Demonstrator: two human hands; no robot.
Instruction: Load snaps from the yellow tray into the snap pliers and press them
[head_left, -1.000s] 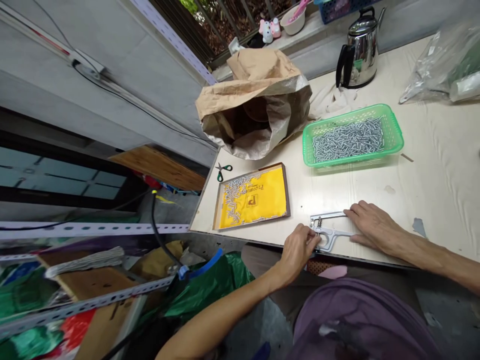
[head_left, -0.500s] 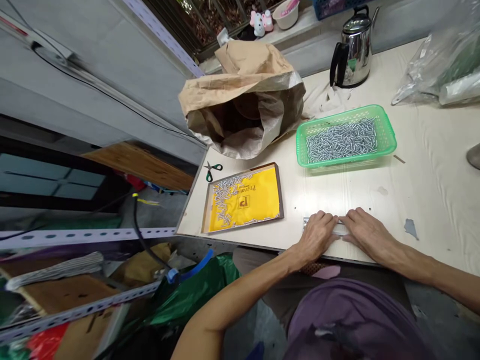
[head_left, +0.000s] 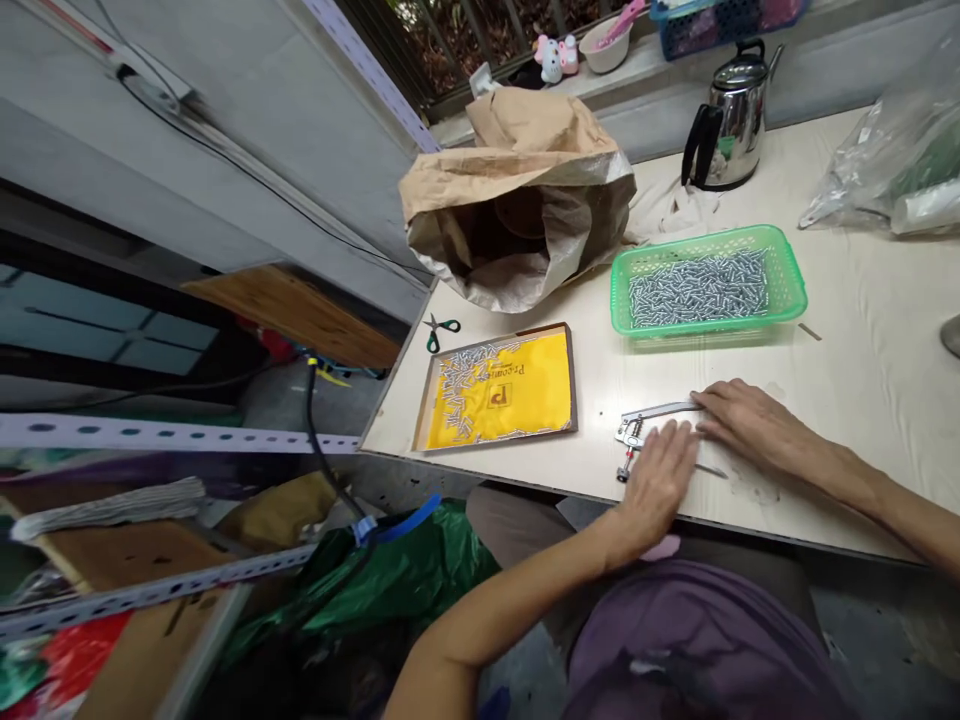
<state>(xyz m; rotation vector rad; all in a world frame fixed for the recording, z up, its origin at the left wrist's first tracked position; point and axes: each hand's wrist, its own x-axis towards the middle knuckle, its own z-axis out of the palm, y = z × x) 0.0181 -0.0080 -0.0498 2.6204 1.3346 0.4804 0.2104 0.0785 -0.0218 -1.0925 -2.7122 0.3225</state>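
Note:
Near the table's front edge lies a silver metal hand tool (head_left: 632, 428) with two long arms, a coil spring and a small screw at its left end; its exact kind is unclear. My left hand (head_left: 661, 478) is over its lower arm, fingers closed together around it and hiding the middle. Fingertips of my right hand (head_left: 750, 420) pinch the right end of the upper arm. The arms are spread apart. Behind the hands, a green plastic basket (head_left: 709, 328) holds many small silver metal pins (head_left: 697, 288).
A shallow tray (head_left: 574, 385) lined with a yellow bag (head_left: 536, 395) holds more pins, left of my hands. Green-handled scissors (head_left: 435, 333) lie at the table's left edge. Behind stand an open paper sack (head_left: 517, 225) and a steel kettle (head_left: 736, 125). A clear plastic bag (head_left: 900, 150) rests at right.
The metal tool has turned and its arms now show spread apart. My hands have moved apart, the right one back and right. The camera view has shifted slightly.

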